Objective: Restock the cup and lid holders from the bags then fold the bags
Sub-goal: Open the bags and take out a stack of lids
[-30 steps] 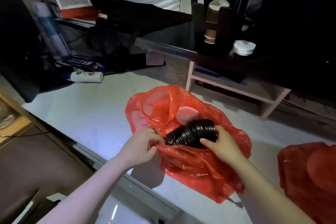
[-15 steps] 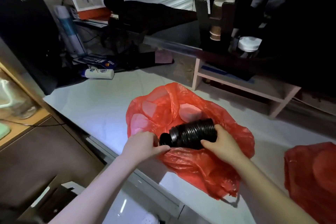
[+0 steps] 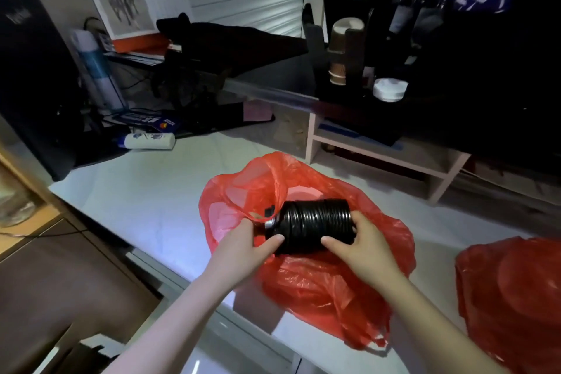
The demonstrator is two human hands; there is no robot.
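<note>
Held a stack of black lids (image 3: pixel 312 226) sideways over the open red bag (image 3: pixel 318 288) on the white counter (image 3: pixel 145 206). Gripped its left end with the left hand (image 3: pixel 243 247) and its right end with the right hand (image 3: pixel 361 247).

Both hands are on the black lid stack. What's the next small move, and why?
Probably lift the stack of black lids clear of the open red bag: the left hand and right hand grip its ends, it lies sideways over the bag, and the holder stands behind.
</note>
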